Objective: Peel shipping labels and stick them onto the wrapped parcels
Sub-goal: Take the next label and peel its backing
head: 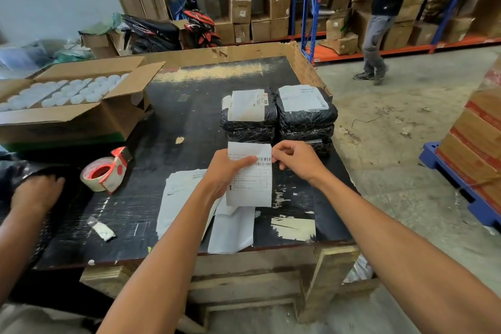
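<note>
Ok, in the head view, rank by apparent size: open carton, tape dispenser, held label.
1. Open carton, largest, though farther away.
2. Held label.
3. Tape dispenser, close to the label in size; ranking unsure.

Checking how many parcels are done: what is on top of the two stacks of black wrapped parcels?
Each top parcel carries a white shipping label: left stack, right stack. Whether the lower parcels have labels cannot be seen; they are covered by those above.
</note>
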{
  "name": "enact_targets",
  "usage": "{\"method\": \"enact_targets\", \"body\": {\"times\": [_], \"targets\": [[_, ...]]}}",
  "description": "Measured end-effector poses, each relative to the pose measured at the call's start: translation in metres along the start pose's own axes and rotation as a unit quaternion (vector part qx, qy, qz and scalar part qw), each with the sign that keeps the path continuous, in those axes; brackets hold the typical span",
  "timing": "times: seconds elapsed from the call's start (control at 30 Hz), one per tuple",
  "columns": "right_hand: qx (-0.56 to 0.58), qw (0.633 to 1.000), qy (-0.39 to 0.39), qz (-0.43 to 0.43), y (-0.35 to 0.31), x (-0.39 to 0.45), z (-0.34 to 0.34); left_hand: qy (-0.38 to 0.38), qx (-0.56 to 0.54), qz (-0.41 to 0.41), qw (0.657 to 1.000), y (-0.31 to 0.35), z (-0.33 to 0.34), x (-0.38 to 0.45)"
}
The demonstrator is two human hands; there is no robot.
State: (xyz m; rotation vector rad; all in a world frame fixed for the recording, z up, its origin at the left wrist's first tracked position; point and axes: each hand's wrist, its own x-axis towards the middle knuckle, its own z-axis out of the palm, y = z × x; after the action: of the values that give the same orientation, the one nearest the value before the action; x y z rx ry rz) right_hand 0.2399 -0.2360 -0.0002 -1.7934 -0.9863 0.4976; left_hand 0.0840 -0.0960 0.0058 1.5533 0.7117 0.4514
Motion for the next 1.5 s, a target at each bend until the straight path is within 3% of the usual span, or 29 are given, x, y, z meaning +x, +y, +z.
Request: {"method": "enact_targets", "body": {"times": [0.33, 0.43, 0.53, 0.6, 0.77, 1.27, 1.5], "targets": [[0.188, 0.980, -0.065, 0.021, 0.001, 0.007, 0.006, 0.005, -0.048, -0.012, 0.999, 0.003, 0.001, 0.001], [0.184, 0.981, -0.057, 0.022, 0.001, 0.007, 0.010, 0.073, 0.095, 0.028, 0.992, -0.001, 0.008, 0.004], [0.138, 0.990, -0.026, 0.014, 0.000, 0.008, 0.014, 0.157, 0.205, 0.161, 0.952, 0.000, 0.013, 0.007], [0.093, 0.996, -0.014, -0.002, -0.002, 0.008, 0.016, 0.117, 0.179, 0.195, 0.957, 0.008, 0.015, 0.004], [0.019, 0.998, -0.016, -0.052, -0.008, 0.006, 0.021, 0.064, 0.111, 0.170, 0.977, 0.015, 0.018, 0.004], [-0.059, 0.992, 0.000, -0.109, -0.014, 0.007, 0.024, 0.064, 0.034, 0.134, 0.988, 0.019, 0.014, 0.002], [-0.040, 0.994, 0.004, -0.105, -0.019, 0.005, 0.024, 0.048, -0.002, 0.128, 0.991, 0.020, 0.013, -0.001]]}}
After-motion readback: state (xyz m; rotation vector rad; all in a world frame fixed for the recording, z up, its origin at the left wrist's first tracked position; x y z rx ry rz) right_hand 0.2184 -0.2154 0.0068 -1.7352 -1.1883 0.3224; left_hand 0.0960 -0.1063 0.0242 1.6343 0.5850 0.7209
